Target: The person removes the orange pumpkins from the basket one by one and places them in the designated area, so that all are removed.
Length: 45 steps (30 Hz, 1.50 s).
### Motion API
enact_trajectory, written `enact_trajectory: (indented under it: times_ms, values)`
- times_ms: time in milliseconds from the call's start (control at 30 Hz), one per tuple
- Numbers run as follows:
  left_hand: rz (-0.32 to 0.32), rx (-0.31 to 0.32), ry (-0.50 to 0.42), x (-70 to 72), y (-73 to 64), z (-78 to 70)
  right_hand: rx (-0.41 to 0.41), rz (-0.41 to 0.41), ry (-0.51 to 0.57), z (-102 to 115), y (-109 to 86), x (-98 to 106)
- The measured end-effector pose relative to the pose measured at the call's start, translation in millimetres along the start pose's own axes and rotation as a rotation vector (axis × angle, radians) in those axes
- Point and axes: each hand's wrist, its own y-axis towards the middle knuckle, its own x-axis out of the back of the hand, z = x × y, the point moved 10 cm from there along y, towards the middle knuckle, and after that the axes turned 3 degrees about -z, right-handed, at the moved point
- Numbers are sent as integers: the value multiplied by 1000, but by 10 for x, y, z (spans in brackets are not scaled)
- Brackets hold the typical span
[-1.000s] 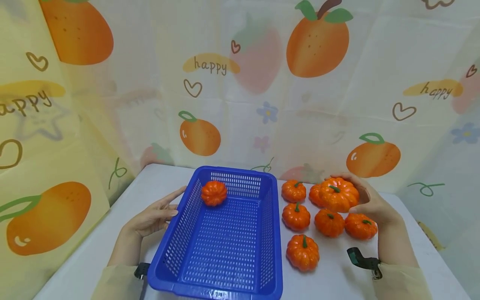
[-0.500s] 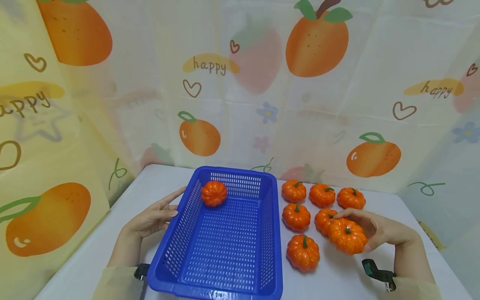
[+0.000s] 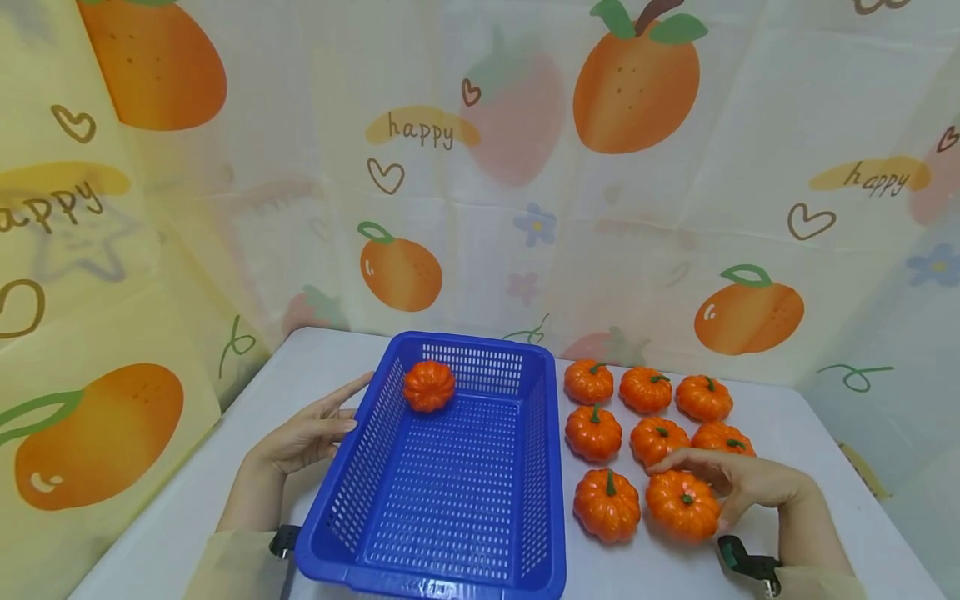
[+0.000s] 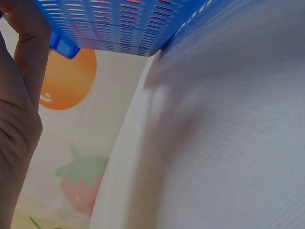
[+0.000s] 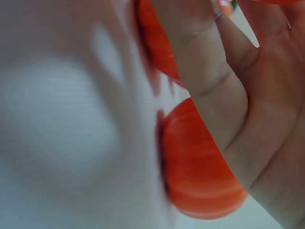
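My left hand [image 3: 303, 433] rests against the left side of a blue plastic basket [image 3: 557, 492], with its index finger stretched along the outside of the rim. The left wrist view shows the basket's slotted wall [image 4: 114, 28] above the white tabletop. One small orange pumpkin [image 3: 429, 386] sits in the basket's far left corner. My right hand [image 3: 753, 482] holds another pumpkin [image 3: 682, 505] between thumb and fingers, low over the table at the front right of the group. In the right wrist view the hand [image 5: 267, 105] partly hides an orange pumpkin [image 5: 200, 167] near the tabletop.
Several more orange pumpkins with green stems stand in rows right of the basket, including a front one [image 3: 607, 505] and a back right one [image 3: 703, 397]. A fruit-patterned cloth [image 3: 480, 250] hangs behind the white table [image 3: 247, 392].
My right hand has carried the pumpkin from over the back row toward the front of the table, then slightly left and down beside the front pumpkin. The left hand and basket have stayed put.
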Motion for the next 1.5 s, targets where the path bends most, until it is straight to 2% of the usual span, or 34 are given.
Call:
enact_trajectory:
  times_ms: [167, 333, 500, 733, 900, 1000, 1133, 1300, 1367, 1500]
  values:
    - [-2, 0, 4, -5, -2, -6, -7, 27, 4, -56, 23, -55]
    - [-6, 0, 6, 1, -9, -6, -58, 45, 50, -112, 35, -88]
    - [-11, 1, 12, 12, -11, -4, -110, 47, 33, -153, 27, -87]
    - [-13, 5, 19, 12, -13, -6, -209, -25, -35, -246, -43, -17]
    - [3, -1, 14, -6, -4, -12, -239, -79, -48, -238, -101, 22]
    - [8, -6, 12, -18, 1, -16, -222, -86, -35, -177, -112, 29]
    - [3, -7, 10, -32, 7, -17, -157, -78, -39, -43, -134, 29]
    - [19, -11, 13, -44, 8, -21, -203, -93, -45, 54, -186, 55]
    - [22, -13, 14, -40, 6, -19, -201, -104, -85, 123, -192, 69]
    - [21, -13, 12, -40, 2, -33, -92, -129, -217, 398, -159, 103]
